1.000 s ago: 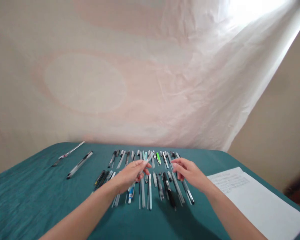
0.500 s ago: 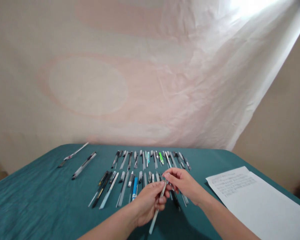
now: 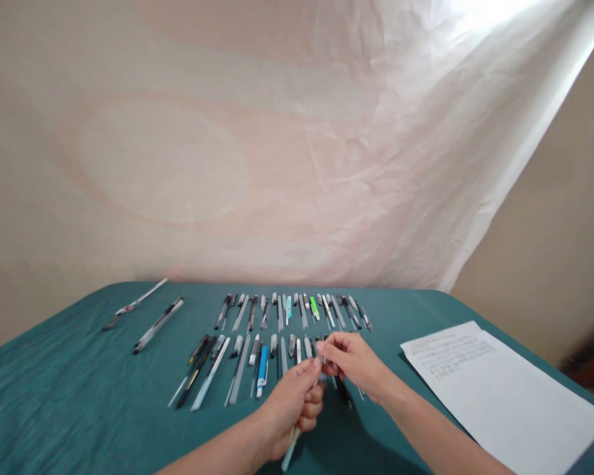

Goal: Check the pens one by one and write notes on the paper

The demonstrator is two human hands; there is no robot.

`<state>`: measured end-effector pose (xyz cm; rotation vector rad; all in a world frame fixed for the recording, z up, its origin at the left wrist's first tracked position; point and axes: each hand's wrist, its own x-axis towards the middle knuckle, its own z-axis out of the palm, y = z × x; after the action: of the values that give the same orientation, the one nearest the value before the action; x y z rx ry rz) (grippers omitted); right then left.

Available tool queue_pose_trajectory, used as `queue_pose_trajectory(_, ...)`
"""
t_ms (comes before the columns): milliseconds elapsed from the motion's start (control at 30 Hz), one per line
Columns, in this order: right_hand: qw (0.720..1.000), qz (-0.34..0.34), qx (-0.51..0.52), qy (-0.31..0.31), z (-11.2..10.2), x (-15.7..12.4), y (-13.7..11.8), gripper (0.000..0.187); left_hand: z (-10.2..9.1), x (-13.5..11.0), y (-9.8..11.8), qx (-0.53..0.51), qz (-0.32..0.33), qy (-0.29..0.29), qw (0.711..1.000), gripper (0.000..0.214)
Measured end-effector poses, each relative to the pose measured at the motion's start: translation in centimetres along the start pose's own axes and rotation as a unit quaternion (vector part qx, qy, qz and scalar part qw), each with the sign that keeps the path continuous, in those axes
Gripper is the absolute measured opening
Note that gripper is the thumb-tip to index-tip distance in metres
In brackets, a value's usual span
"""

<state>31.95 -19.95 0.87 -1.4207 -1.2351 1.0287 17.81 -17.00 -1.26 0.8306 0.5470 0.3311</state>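
A slim, pale, translucent pen (image 3: 290, 454) slants through my left hand (image 3: 294, 406), whose fingers are wrapped round it; its lower end sticks out below the palm. My right hand (image 3: 354, 363) pinches at the pen's upper end, its fingertips meeting my left thumb. Fingers cover most of that end, so its tip or cap cannot be made out. Just beyond both hands lies a near row of pen parts, among them a blue pen (image 3: 262, 371) and a black pen (image 3: 344, 394) partly under my right hand.
A far row of pens and caps includes a bright green piece (image 3: 315, 308). At the left lie a clear pen with dark ends (image 3: 158, 324) and a thin pen (image 3: 136, 305). White paper sheets with handwriting (image 3: 509, 389) rest at the right. Behind the green-covered table (image 3: 79, 382) hangs a pale cloth (image 3: 287, 165).
The view has shifted slightly. My left fingers have closed more tightly round the pen, and less of its lower end shows. My right hand still pinches at the upper end.
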Motion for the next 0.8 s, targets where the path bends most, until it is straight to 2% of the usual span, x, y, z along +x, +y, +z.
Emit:
queue_pose_trajectory(100,1.0,-0.001,-0.018,0.016,-1.0,0.4,-0.3,0.032,0.0,0.2,-0.4,0.001,0.01,0.006,1.0,0.036)
queue_pose_trajectory(200,0.996,-0.027,-0.044,0.07,-3.9,1.6,0.2,0.031,-0.3,0.4,-0.7,-0.025,0.02,-0.001,0.999,0.035)
queue_pose_trajectory(300,0.973,-0.047,-0.137,0.178,-8.1,3.1,2.1,0.031,-0.4,0.5,-0.8,-0.054,0.024,-0.011,0.998,0.028)
queue_pose_trajectory(400,0.963,-0.023,-0.174,0.204,-11.5,4.3,4.9,0.027,-0.4,0.6,-1.1,-0.073,0.033,-0.024,0.996,0.025)
queue_pose_trajectory(467,0.96,-0.01,-0.19,0.203,-12.8,4.7,6.5,0.022,-0.5,0.6,-1.3,-0.083,0.038,-0.029,0.995,0.025)
queue_pose_trajectory(600,0.96,0.012,-0.216,0.177,-13.2,5.0,8.2,0.015,-0.7,0.9,-1.5,-0.095,0.044,-0.038,0.994,0.025)
queue_pose_trajectory(800,0.961,0.031,-0.233,0.148,-12.5,4.7,8.4,0.011,-0.7,0.8,-1.3,-0.096,0.037,-0.04,0.994,0.023)
